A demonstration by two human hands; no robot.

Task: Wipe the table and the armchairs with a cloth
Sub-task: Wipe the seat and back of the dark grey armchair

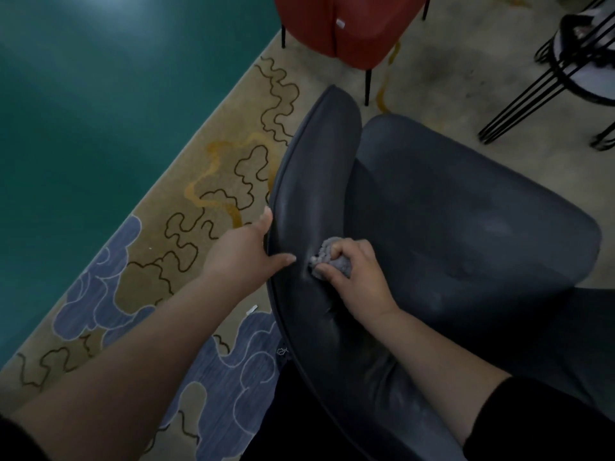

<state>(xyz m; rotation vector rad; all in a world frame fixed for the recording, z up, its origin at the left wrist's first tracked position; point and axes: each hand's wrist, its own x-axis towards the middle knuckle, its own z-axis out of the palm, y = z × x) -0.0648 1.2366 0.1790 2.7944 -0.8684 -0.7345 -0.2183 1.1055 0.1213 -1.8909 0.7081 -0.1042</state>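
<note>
A person leans over a dark grey armchair (432, 207), the right hand (357, 277) bunching a small grey cloth (332, 256) against the inner face of the chair's left arm panel (316, 174). The fingers (336, 272) of that hand are curled tight round the cloth, which shows only as a nubbly wad poking out past the knuckles on the far-left side of the fist, pressed into a crease where panel meets seat. The left hand (249, 251) braces the same panel from outside, its thumb (266, 217) hooked over the rim and one finger stretched flat along the upholstery, its tip close beside the cloth; it pinches the panel rather than gripping anything loose. The panel's long axis runs from the near edge of the view, by the person's body, up and away to a rounded tip at the far end, so most of its unwiped-looking length lies beyond the cloth, farther from the wiper. The right hand sits nearer that stretch and carries the cloth, so a stroke along the panel would likely go away from the body, with the left hand steadying. A red chair (349, 24) stands far off on the patterned carpet (206, 181); black wire legs (545, 84) show at far right. No desk top is clearly in view.
</note>
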